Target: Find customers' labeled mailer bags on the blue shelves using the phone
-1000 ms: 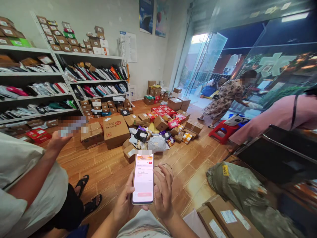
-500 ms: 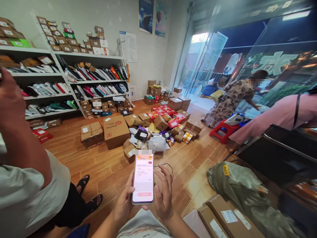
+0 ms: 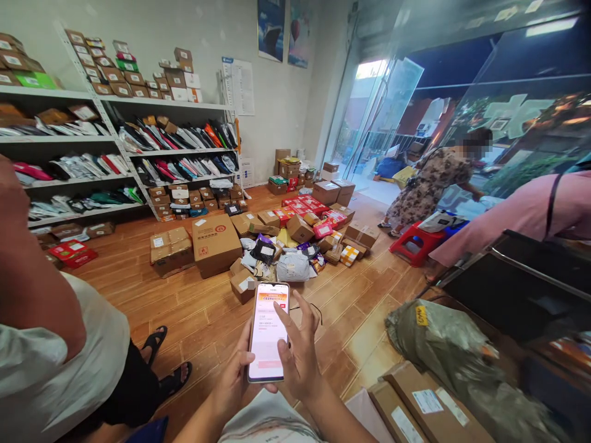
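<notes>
Holding a phone point(image 3: 265, 344), left fingers point(image 3: 241, 360) clasping it, right fingers point(image 3: 288, 324) spread above, shelves point(image 3: 184, 151) bearing parcels point(image 3: 180, 136).

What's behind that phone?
Past the phone lie a brown box, a pale plastic parcel and wooden floor. Most fingers of the left hand and anything directly behind the phone are hidden.

Around the big carton point(image 3: 216, 249): a taped box point(image 3: 172, 251) just left, white shelving point(image 3: 180, 152) behind, a parcel heap point(image 3: 300, 229) to the right, a red stool point(image 3: 410, 243) farther right.
</notes>
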Motion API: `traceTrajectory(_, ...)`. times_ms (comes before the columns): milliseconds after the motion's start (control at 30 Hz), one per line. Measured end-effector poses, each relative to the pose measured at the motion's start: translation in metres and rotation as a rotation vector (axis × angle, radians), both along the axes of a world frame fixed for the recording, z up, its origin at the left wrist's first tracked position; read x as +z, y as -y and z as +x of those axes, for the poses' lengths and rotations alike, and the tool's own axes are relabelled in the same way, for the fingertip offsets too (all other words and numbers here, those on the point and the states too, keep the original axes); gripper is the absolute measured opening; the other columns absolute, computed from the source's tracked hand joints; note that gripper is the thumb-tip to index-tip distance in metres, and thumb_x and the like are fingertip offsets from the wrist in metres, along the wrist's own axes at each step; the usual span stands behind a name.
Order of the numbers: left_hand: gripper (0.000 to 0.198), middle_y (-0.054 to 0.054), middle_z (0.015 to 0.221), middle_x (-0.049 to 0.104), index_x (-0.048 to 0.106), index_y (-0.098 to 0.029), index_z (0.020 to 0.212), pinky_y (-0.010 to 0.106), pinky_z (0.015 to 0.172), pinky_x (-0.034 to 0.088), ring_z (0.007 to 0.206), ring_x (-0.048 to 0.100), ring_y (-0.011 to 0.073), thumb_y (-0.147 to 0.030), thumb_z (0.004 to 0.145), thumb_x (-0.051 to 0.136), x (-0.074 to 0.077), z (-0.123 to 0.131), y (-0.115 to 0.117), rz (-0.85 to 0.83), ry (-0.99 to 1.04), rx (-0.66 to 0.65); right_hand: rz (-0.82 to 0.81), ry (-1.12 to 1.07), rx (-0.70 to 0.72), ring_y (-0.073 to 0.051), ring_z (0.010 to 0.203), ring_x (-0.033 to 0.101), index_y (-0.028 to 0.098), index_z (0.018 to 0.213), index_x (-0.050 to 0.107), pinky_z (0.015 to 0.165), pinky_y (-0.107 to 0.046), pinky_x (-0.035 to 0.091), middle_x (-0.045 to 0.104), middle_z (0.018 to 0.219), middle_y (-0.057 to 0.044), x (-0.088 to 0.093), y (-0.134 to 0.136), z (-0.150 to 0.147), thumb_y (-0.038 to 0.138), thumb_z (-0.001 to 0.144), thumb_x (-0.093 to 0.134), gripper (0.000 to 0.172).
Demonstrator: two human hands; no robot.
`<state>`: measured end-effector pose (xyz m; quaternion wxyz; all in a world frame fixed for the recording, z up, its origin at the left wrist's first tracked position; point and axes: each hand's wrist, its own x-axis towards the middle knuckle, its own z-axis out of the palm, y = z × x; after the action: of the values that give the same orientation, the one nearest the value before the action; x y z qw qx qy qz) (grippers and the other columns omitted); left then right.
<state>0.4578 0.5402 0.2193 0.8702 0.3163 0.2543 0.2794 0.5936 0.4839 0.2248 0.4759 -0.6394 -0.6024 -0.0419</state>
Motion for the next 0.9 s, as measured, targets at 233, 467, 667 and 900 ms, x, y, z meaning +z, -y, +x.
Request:
traceTrajectory(233, 0.095, 0.006, 0.144, 0.036, 0.003, -0.035, 0.145, 0.032, 0.053, 0.054, 0.105, 0.053, 0.0321, -0.03, 0.067, 0.058, -0.003, 0.001, -0.003, 0.043, 0.031, -0.015, 0.062, -0.038, -0.074, -0.034, 0.127, 0.025, 0.028, 0.128, 0.049, 0.098, -0.059, 0.025, 0.022, 0.144, -0.009, 0.0, -0.001, -0.001, 0.04, 0.093, 0.022, 0.045)
traceTrajectory(467, 0.088, 0.011, 0.135, 0.046, 0.009, -0.031, 0.146, 0.033, 0.05, 0.054, 0.092, 0.058, 0.0289, -0.03, 0.07, 0.054, -0.003, 0.001, -0.003, 0.069, 0.031, -0.027, 0.026, -0.01, -0.021, -0.034, 0.13, 0.023, 0.029, 0.13, 0.047, 0.099, -0.058, 0.025, 0.015, 0.147, -0.007, 0.002, -0.003, 0.0, 0.041, 0.093, 0.023, 0.045)
traceTrajectory(667, 0.084, 0.007, 0.142, 0.038, 0.01, -0.034, 0.145, 0.032, 0.053, 0.055, 0.103, 0.055, 0.0323, -0.026, 0.072, 0.05, -0.012, 0.001, -0.003, 0.069, 0.042, -0.001, 0.036, -0.299, 0.065, -0.032, 0.132, 0.025, 0.026, 0.139, 0.027, 0.104, -0.057, 0.027, 0.024, 0.146, -0.013, -0.003, -0.009, 0.0, 0.043, 0.091, 0.033, 0.052)
traceTrajectory(900, 0.097, 0.009, 0.139, 0.043, 0.002, -0.032, 0.145, 0.032, 0.047, 0.054, 0.082, 0.06, 0.025, -0.016, 0.063, 0.049, 0.0, 0.001, -0.003, 0.042, -0.005, 0.017, -0.235, -1.211, 0.518, -0.021, 0.072, 0.062, 0.02, 0.11, 0.049, 0.058, -0.031, 0.05, 0.067, 0.089, -0.005, 0.0, -0.009, -0.006, 0.035, 0.074, 0.055, 0.039)
